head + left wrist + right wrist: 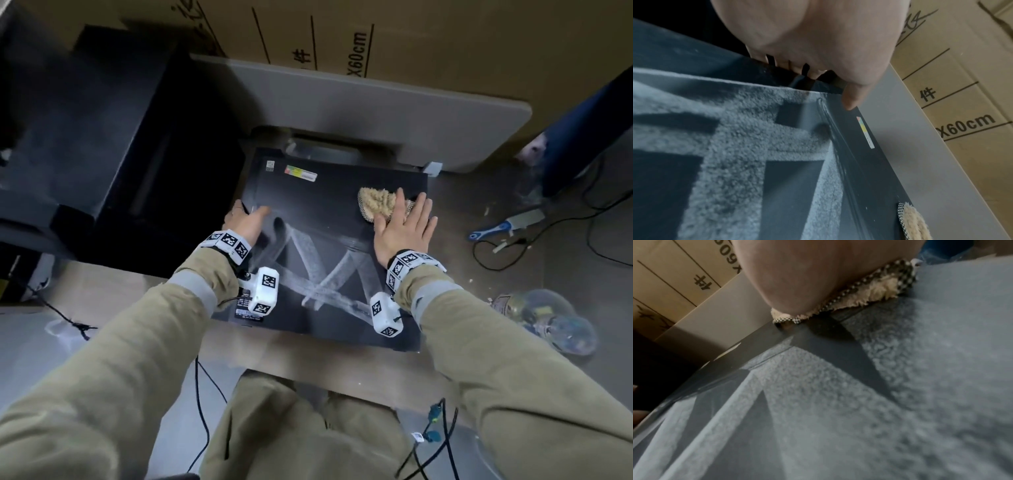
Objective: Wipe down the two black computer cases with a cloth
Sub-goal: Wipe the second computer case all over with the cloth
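Computer case (329, 246), black and lying flat at the centre of the head view, carries pale dusty streaks across its top panel. A second black case (113, 144) stands at the upper left of the frame. The right hand (404, 229) presses flat, fingers straight, on a beige fluffy cloth (380, 202) near the panel's upper right corner. The left hand (245, 219) grips the panel's left edge, fingers curled over it and thumb on top. A blue-handled scraper (507, 222) lies on the floor at right.

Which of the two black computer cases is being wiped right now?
The dusty flat case under both hands; the right hand presses the cloth on it.
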Tool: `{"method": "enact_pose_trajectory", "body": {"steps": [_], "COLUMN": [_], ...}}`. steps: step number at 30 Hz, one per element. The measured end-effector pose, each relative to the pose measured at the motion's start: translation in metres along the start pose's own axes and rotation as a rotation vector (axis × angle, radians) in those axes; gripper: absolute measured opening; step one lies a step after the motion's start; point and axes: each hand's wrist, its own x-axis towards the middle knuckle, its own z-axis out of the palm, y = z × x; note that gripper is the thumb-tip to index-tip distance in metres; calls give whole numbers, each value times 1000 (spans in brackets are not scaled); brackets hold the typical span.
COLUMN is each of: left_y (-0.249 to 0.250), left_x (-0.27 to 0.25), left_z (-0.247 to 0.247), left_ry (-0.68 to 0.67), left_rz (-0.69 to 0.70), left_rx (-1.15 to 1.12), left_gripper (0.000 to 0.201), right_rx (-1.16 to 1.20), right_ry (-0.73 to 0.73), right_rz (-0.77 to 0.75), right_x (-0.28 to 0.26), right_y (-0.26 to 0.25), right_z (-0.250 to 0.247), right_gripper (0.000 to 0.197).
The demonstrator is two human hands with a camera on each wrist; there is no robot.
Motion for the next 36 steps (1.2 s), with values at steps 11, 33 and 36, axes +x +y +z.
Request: {"method": "enact_pose_trajectory", "body": {"steps": [11, 33, 36], "left_y": [-34, -137, -133], "left_x": [-3, 61, 46], "left_z": [-23, -28, -38], "left_ry": [-175, -486, -484], "left_rz": [171, 110, 98], "left_rx": [-156, -575, -580], "left_gripper": [84, 77, 58], "right_rx": [-78, -156, -156], "right_ry": [-20, -231, -225], "right_rz": [-46, -400, -439], "right_x": [-20, -87, -101], "right_y": [-77, -221, -217], "right_z": [28, 84, 87], "right_gripper": [77, 67, 67]}}
